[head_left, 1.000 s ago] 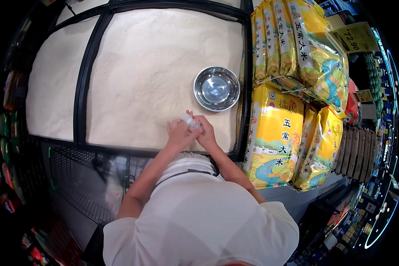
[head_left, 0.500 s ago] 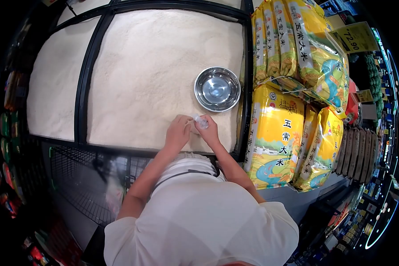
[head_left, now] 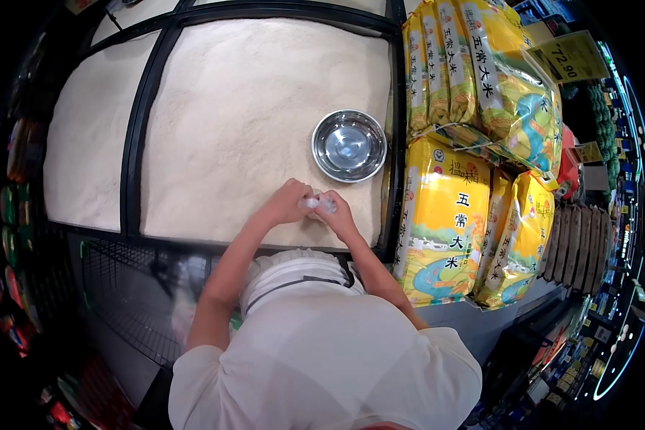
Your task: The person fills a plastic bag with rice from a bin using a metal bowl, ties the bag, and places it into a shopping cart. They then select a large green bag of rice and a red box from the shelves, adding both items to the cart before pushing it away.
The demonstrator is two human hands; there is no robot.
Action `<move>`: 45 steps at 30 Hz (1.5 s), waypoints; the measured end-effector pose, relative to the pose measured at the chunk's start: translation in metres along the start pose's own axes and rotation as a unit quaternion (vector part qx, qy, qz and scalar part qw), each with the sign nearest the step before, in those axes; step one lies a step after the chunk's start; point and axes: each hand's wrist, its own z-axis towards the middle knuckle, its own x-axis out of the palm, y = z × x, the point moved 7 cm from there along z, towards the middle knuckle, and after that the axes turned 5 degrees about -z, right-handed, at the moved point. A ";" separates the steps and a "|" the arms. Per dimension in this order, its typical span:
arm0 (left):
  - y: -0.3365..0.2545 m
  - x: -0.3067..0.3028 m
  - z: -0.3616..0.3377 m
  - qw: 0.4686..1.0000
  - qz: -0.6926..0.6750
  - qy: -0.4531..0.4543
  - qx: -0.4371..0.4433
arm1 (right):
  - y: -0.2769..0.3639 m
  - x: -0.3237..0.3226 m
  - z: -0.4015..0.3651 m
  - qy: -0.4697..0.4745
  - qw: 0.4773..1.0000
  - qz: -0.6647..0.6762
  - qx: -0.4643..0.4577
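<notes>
Both my hands meet over the front edge of a wide bin of white rice. My left hand is closed on one side of a small clear plastic bag. The fingers of my right hand are closed round the bag's other side, where crumpled plastic sticks up. The lower part of the bag is hidden by my hands. Just beyond them, an empty shiny metal bowl rests on the rice near the bin's right side.
Yellow rice sacks are stacked right of the bin, below a price sign. A black divider separates another rice bin at left. A wire cart stands at the lower left.
My left hand has turned and moved slightly up and right, closer to my right hand. More clear plastic now shows stretched between the two hands.
</notes>
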 end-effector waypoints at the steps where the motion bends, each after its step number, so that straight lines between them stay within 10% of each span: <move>1: 0.002 0.003 -0.001 1.000 -0.010 -0.005 -0.001 | -0.002 0.000 -0.001 0.011 0.998 0.057 0.017; 6: 0.059 0.037 -0.007 0.925 -0.346 -0.030 -0.155 | -0.015 -0.001 -0.001 0.000 0.974 0.213 0.072; 11: 0.073 0.053 -0.012 0.804 -0.543 -0.131 -0.205 | 0.013 -0.010 -0.012 -0.132 0.971 -0.159 -0.122; 15: 0.067 0.053 -0.012 0.788 -0.556 -0.135 -0.227 | 0.063 0.010 -0.026 -0.069 0.895 -0.337 -0.283; 23: 0.058 0.040 -0.017 0.768 -0.590 -0.089 -0.235 | 0.067 0.017 -0.026 -0.023 0.950 -0.191 -0.244; 35: 0.046 0.034 -0.015 0.832 -0.528 -0.003 -0.173 | 0.061 0.008 0.002 -0.033 0.971 -0.141 -0.191; 45: 0.043 0.024 -0.006 0.955 -0.267 -0.120 -0.056 | 0.024 0.012 0.021 -0.063 0.989 -0.095 -0.090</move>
